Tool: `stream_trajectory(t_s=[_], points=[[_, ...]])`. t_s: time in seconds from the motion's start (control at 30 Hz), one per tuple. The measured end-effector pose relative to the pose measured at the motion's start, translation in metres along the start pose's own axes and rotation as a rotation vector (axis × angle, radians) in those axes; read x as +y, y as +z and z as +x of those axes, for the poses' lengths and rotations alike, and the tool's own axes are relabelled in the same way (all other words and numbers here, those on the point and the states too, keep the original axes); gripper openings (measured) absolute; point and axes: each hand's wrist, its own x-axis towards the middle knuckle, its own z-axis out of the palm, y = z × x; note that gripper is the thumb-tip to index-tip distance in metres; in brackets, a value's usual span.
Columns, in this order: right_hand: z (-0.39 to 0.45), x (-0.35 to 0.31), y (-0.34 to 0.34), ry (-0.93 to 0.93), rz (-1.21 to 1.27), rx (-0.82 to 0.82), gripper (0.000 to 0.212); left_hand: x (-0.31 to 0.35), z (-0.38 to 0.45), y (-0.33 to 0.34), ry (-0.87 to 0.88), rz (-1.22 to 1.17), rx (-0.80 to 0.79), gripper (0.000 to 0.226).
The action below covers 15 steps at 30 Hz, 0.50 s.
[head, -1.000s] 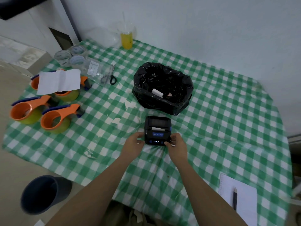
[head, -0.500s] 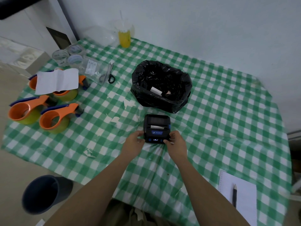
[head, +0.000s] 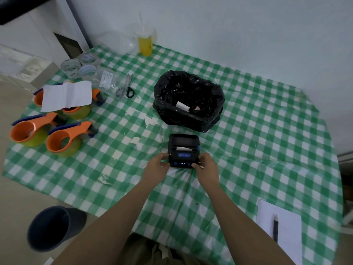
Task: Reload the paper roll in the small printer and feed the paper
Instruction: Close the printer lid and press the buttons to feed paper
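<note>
A small black printer [head: 183,148] with a blue label and a lit display sits on the green checked tablecloth [head: 248,142], lid closed. A short white strip of paper [head: 183,148] sticks out of its slot. My left hand [head: 158,164] grips the printer's left side near the front. My right hand [head: 205,165] holds the right side, thumb on the front right corner by the buttons. The paper roll inside is hidden.
A bin lined with a black bag [head: 188,100], holding a white roll core, stands just behind the printer. Orange tape dispensers [head: 63,138], a paper sheet [head: 66,95], scissors [head: 127,87] and tape rolls lie left. A yellow drink cup [head: 145,44] is far back. Notepad with pen [head: 277,226] sits front right; a dark bucket [head: 51,226] stands on the floor.
Both hands stay on the printer's sides with hardly any shift. The camera view has moved slightly.
</note>
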Motion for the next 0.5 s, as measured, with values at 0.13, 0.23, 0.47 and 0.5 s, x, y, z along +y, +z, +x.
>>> stream_trajectory(t_s=[0.13,0.23,0.47,0.5], points=[[-0.001,0.0,-0.001,0.003,0.01,-0.001,0.021,0.001,0.0,0.002,0.0,-0.004,-0.004,0.038],[-0.001,-0.001,-0.001,-0.001,0.003,-0.006,0.022,0.004,0.0,0.004,0.017,0.005,0.002,0.043],[-0.001,0.003,0.001,-0.002,0.038,-0.002,0.025,0.006,0.001,0.011,0.048,0.0,-0.015,0.053],[-0.001,0.003,0.002,-0.005,0.045,-0.001,0.025,0.006,0.001,0.011,0.046,-0.002,-0.013,0.052]])
